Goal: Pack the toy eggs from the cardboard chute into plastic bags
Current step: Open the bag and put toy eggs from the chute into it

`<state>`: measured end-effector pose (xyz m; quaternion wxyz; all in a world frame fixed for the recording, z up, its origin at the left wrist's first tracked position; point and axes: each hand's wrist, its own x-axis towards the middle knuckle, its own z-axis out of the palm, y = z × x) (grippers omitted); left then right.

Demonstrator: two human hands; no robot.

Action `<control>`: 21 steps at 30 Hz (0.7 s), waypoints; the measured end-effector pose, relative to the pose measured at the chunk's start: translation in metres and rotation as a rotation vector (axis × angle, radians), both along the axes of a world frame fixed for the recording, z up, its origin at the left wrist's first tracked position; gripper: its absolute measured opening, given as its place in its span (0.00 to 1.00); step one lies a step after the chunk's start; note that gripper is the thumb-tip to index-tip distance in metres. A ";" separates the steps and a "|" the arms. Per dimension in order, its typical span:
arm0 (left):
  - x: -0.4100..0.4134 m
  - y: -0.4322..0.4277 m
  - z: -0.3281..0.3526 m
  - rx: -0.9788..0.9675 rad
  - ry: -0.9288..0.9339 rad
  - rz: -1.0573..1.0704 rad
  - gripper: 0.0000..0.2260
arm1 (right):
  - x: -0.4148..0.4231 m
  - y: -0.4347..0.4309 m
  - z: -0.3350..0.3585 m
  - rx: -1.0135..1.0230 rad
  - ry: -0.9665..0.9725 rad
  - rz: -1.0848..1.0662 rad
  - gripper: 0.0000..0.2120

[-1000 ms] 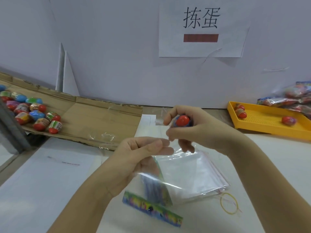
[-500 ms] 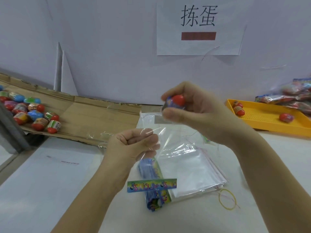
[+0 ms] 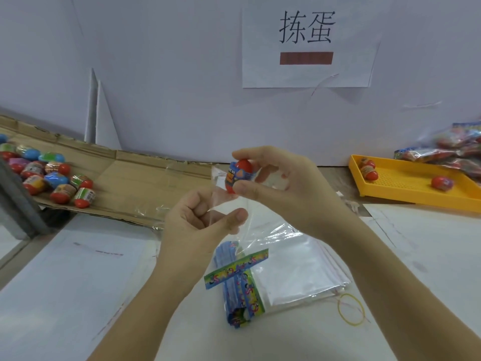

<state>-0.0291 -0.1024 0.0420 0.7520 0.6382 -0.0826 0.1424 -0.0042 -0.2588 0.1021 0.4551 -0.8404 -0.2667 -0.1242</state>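
The cardboard chute (image 3: 130, 183) is laid at the far left of the table (image 3: 78, 277), and the loose toy eggs (image 3: 62, 188) are gathered on it within easy reach. A yellow tray (image 3: 416, 190) is set at the far right with three eggs (image 3: 368, 169) in it, and filled bags (image 3: 447, 149) are heaped behind it. A stack of empty bags (image 3: 291, 269) is kept flat in front. One clear bag (image 3: 226, 204) is pinched near its mouth between the thumb and curled fingers of the left hand (image 3: 197, 225), presumably so that it can be opened. A red-topped egg (image 3: 238, 175) is gripped between the thumb and fingertips of the right hand (image 3: 286, 188) at the bag's mouth. Whether it is past the rim cannot be told.
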 end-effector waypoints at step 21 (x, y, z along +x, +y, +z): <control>0.007 0.006 -0.004 -0.219 -0.073 0.029 0.10 | 0.006 0.008 -0.018 0.127 0.258 0.025 0.39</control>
